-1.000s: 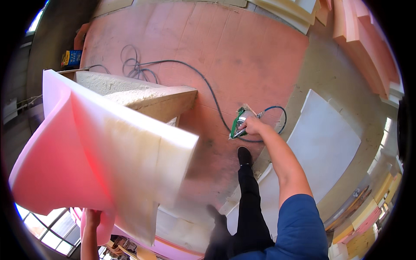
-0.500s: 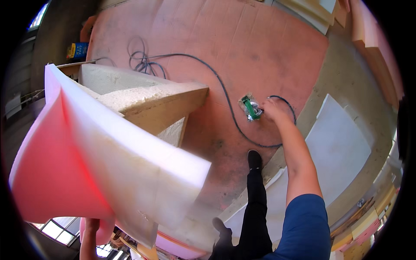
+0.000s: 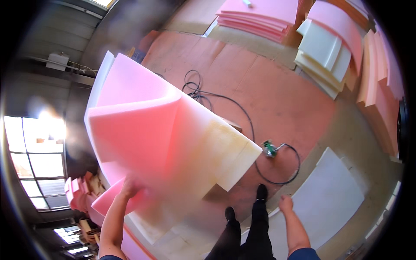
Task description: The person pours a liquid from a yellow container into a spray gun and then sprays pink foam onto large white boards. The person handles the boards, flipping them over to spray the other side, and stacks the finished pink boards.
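Note:
My left hand (image 3: 130, 186) is closed on the lower edge of a large, bent foam sheet (image 3: 134, 125), where a pink flap hangs beside my wrist. The sheet is pink at the far left and cream with yellowish stains toward its right end. It covers most of the block beneath it. Low on the right, my right hand (image 3: 286, 203) has its fingers curled with nothing seen in them. Ahead of that hand, a green and silver hand tool (image 3: 269, 149) lies on the reddish floor board, joined to a dark hose (image 3: 247, 113).
A white sheet (image 3: 325, 203) lies on the floor to my right. Stacks of pink foam (image 3: 262, 17) and white foam (image 3: 323, 50) stand at the far right. Hose coils (image 3: 195, 86) lie behind the large sheet. Bright windows (image 3: 37, 160) are on the left.
My right hand has let go of the green and silver tool and drawn back toward me. The foam sheet has tilted and swung right, covering more of the block. My view has turned left.

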Demonstrator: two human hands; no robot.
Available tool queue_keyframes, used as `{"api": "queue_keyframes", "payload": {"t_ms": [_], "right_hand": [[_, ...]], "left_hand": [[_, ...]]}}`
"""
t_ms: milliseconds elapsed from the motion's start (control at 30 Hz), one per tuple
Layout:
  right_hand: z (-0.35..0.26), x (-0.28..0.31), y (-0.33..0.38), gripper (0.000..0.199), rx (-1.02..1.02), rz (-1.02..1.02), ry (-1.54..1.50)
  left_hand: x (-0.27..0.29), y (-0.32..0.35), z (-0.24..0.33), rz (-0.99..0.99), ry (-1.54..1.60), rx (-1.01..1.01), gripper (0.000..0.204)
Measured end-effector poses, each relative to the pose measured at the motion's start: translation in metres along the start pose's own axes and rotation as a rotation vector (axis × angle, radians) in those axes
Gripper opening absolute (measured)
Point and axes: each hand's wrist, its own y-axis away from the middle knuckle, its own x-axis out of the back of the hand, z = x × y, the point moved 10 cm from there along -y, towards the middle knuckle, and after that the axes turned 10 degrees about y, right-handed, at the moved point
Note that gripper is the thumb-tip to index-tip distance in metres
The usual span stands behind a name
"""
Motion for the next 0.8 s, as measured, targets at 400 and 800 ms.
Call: {"api": "queue_keyframes", "payload": {"t_ms": [400,800], "right_hand": [[-0.385,0.279,0.203,0.023,0.758,0.215,-0.505],[-0.520,0.397,0.211,0.060,0.370,0.678,-0.787]], "left_hand": [[-0.001,0.002,-0.049,0.171,-0.044,-0.200,0.089],[0.011,0.057,-0.050,0.161,0.229,-0.254,0.078]]}}
